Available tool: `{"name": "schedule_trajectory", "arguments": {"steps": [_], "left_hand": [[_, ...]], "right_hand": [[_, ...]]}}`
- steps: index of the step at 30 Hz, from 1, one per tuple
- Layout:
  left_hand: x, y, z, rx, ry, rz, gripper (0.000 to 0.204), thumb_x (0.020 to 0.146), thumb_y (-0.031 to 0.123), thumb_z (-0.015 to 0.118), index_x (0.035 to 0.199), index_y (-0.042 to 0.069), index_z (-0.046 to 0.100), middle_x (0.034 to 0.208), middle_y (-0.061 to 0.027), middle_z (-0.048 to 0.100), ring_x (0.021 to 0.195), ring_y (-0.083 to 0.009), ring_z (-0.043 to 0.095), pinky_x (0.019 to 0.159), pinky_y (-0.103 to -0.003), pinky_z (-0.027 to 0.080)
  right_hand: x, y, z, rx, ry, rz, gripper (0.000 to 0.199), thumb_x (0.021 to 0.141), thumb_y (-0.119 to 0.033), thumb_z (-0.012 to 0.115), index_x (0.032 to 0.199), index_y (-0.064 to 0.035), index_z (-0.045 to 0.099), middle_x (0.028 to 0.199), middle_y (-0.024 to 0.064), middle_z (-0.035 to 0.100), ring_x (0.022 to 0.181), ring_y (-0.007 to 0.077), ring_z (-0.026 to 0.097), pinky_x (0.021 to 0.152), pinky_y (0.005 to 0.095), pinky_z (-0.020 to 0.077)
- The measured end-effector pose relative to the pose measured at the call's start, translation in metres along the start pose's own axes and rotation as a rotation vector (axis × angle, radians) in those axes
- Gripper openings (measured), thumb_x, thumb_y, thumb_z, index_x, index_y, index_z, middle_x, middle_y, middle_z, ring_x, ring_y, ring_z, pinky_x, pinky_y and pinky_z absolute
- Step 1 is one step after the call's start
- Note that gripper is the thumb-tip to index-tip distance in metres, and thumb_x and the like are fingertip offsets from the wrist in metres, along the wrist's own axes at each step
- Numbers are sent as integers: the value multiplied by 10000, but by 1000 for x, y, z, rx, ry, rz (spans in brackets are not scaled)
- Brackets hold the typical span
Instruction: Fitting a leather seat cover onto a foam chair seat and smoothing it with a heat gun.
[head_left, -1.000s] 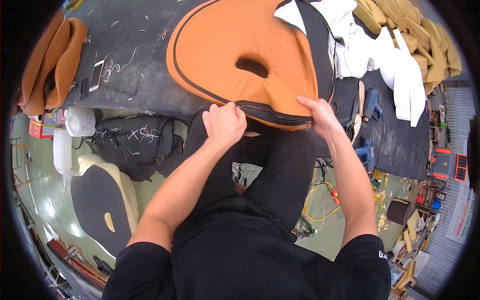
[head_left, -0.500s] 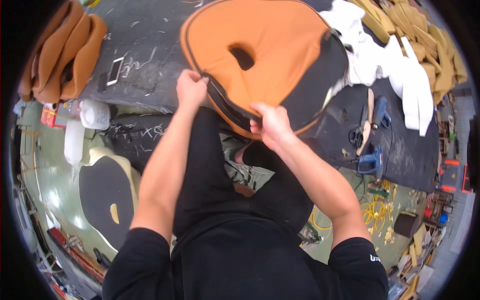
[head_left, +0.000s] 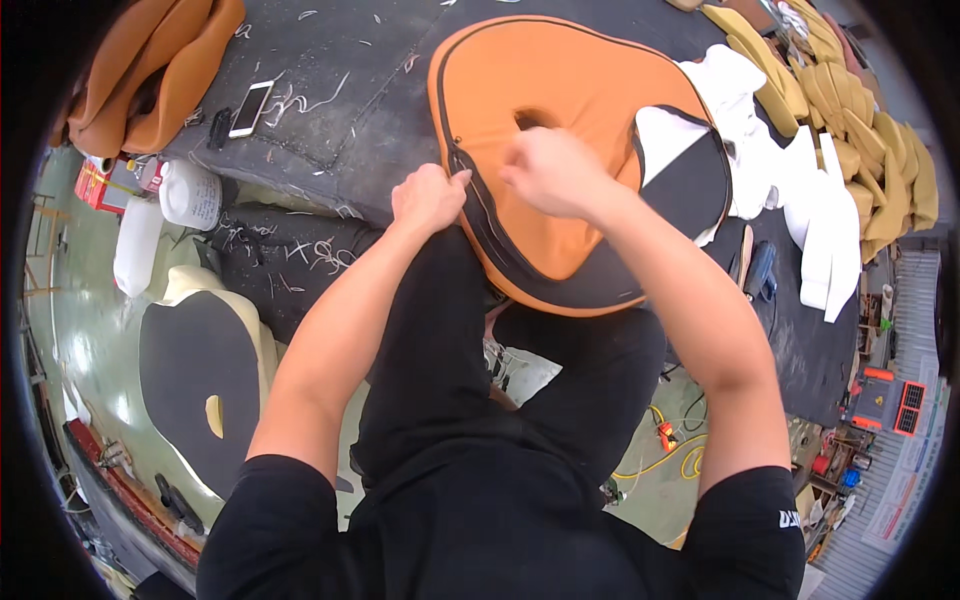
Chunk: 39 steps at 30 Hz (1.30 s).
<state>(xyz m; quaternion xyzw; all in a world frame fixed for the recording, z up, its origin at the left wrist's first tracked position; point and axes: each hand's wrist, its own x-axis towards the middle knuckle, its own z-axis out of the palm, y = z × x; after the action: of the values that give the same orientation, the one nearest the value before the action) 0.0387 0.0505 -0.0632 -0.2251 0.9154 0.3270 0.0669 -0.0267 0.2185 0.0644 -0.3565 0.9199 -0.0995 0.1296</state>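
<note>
An orange seat cushion cover (head_left: pixel 545 85) with a hole in its middle lies at the table's near edge, partly over my legs. A dark zipper runs along its rim, and a black panel (head_left: pixel 690 205) shows at its right side. A white piece (head_left: pixel 662 142) peeks out between the orange and black parts. At the left rim, my left hand (head_left: pixel 430 200) is closed on the cover beside the zipper. Over the orange face, just below the hole, hovers my right hand (head_left: pixel 560 178). Its fingers look bent but are smeared by motion, and whatever they may hold is hidden.
Brown cushions (head_left: pixel 150 75) and a phone (head_left: pixel 251 109) lie at the left. White cloth (head_left: pixel 740 130), tan foam pieces (head_left: pixel 880 160) and a blue-handled tool (head_left: pixel 763 270) are at the right. White jugs (head_left: pixel 190 195) and a grey-topped foam pad (head_left: pixel 200 370) stand lower left.
My right hand has moved from the cover's near edge up over its orange face. The white piece now shows between the panels. My left hand stays at the left rim.
</note>
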Motion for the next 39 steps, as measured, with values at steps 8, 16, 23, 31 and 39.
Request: {"name": "schedule_trajectory", "arguments": {"steps": [8, 16, 23, 31, 39], "left_hand": [[9, -2, -6, 114, -78, 84, 537, 1025, 440, 514, 981, -36, 760, 1042, -286, 745, 1028, -432, 721, 914, -511, 528], [13, -1, -13, 178, -148, 141, 521, 1041, 422, 491, 964, -14, 766, 1031, -274, 748, 1007, -430, 722, 893, -510, 526], [22, -14, -9, 91, -186, 163, 555, 1054, 423, 463, 974, -49, 742, 1033, -292, 736, 1034, -455, 707, 915, -522, 537], [35, -17, -26, 71, -292, 314, 459, 965, 348, 511, 833, -36, 725, 876, -278, 717, 917, -454, 712, 825, -517, 546], [37, -29, -10, -245, -294, 276, 418, 963, 230, 495, 673, -62, 568, 554, -97, 498, 523, -180, 515, 523, -420, 432]], "right_hand": [[49, -16, 53, -175, -179, 166, 260, 831, -221, 704, 977, -17, 774, 1031, 214, 766, 1017, 364, 746, 881, 444, 598], [55, -13, 34, -338, -259, 88, 310, 820, -226, 614, 982, -36, 798, 1043, 214, 772, 1000, 333, 758, 866, 413, 594], [59, -15, 47, -214, -486, 145, 359, 856, -246, 569, 1030, -26, 795, 1089, 205, 771, 1065, 355, 739, 935, 427, 571], [47, -7, 50, 189, -424, 472, 653, 1001, -580, 576, 781, 9, 754, 724, 132, 745, 669, 235, 740, 677, 369, 613], [58, -6, 54, 213, -456, 491, 544, 980, -505, 669, 803, 3, 750, 705, 93, 737, 604, 194, 719, 608, 330, 605]]}}
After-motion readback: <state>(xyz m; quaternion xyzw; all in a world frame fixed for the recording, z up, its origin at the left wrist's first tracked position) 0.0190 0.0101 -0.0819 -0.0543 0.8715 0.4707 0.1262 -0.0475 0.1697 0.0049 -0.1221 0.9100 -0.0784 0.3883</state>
